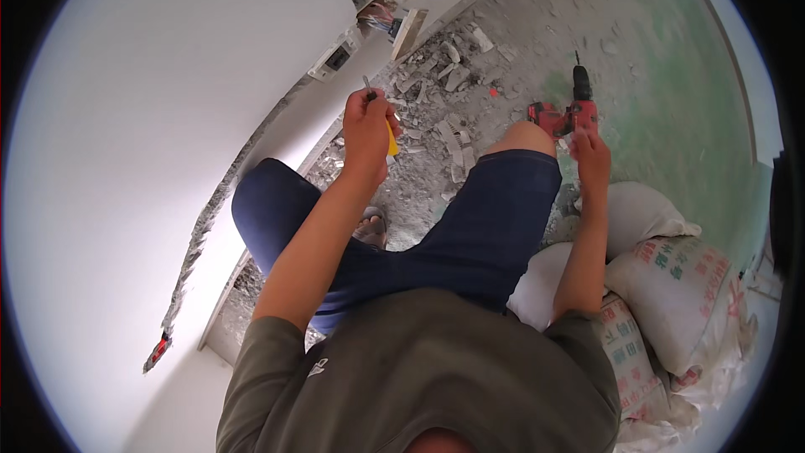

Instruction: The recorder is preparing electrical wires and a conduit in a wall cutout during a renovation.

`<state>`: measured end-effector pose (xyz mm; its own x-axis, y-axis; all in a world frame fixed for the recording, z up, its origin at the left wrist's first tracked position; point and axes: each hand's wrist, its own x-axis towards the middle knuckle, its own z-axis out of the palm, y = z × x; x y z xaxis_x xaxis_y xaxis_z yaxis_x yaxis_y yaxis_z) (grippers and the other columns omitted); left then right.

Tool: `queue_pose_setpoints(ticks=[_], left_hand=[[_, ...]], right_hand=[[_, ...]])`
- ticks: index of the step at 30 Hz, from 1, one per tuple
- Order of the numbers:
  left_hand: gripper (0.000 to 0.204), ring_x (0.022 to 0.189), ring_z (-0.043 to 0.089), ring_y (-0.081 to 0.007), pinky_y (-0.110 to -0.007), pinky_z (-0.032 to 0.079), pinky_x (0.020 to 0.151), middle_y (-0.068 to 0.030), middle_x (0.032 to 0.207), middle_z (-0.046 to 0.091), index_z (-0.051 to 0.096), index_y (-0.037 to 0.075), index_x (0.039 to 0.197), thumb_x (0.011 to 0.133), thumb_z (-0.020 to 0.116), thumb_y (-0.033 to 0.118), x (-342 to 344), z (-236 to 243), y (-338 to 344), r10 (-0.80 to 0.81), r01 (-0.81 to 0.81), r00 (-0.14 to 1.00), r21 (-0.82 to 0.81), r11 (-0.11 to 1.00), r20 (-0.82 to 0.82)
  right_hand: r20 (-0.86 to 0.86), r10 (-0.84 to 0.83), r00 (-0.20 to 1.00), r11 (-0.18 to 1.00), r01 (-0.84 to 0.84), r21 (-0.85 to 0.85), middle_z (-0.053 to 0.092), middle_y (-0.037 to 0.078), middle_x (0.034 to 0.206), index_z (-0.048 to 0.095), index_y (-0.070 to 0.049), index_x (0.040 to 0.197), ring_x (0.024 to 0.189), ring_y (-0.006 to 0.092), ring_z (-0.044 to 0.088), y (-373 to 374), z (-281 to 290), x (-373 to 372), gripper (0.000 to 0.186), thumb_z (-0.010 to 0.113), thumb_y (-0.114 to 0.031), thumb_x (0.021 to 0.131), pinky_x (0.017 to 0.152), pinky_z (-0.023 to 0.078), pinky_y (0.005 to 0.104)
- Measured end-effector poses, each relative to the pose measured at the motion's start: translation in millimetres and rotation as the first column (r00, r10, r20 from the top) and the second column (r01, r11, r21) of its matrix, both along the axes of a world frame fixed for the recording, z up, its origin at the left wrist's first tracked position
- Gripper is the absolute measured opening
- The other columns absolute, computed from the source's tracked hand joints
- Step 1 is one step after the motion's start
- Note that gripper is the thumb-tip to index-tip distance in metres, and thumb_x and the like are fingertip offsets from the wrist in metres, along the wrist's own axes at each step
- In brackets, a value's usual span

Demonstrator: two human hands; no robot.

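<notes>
Pale light is washing the wall (pixel 159 126), glowing brightest along its base, while a soft shadow is greying its bottom corner and the floor (pixel 541 21) is lying dimmer. Fisheye distortion is curving straight edges toward a blue-fringed black border.

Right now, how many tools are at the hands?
2: a screwdriver with a yellow handle in the left hand, and a red drill at the right hand. The fingers partly cover the screwdriver; anything smaller within the hands could be hidden.
</notes>
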<state>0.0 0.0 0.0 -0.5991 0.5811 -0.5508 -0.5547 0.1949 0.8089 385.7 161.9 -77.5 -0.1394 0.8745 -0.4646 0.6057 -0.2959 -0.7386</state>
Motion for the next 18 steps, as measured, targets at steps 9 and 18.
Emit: queue_pose_setpoints(ticks=[9, 18], left_hand=[[0.034, 0.052, 0.046, -0.0105, -0.026, 0.039, 0.051, 0.0004, 0.058, 0.045, 0.05, 0.009, 0.07, 0.097, 0.058, 0.028, -12, 3, -10, -0.199, 0.197, 0.98, -0.141, 0.97, 0.0], [0.019, 0.062, 0.049, -0.0098, -0.026, 0.04, 0.059, -0.0022, 0.071, 0.052, 0.067, 0.004, 0.1, 0.096, 0.048, 0.006, 20, -11, -10, -0.365, 0.494, 0.585, -0.039, 0.868, -0.724]], right_hand=[[-0.389, -0.174, 0.905, 0.842, 0.341, 0.417, 0.068, 0.007, 0.105, 0.051, -0.003, 0.134, 0.101, 0.0197, 0.061, -15, -174, -35, 0.056, 0.073, -0.015, 0.084, 0.088, 0.047, 0.0355], [-0.175, -0.29, 0.941, 0.798, 0.339, 0.499, 0.069, 0.003, 0.089, 0.067, -0.001, 0.1, 0.078, 0.0123, 0.062, 42, -86, -41, 0.023, 0.074, -0.014, 0.082, 0.073, 0.05, 0.0306]])
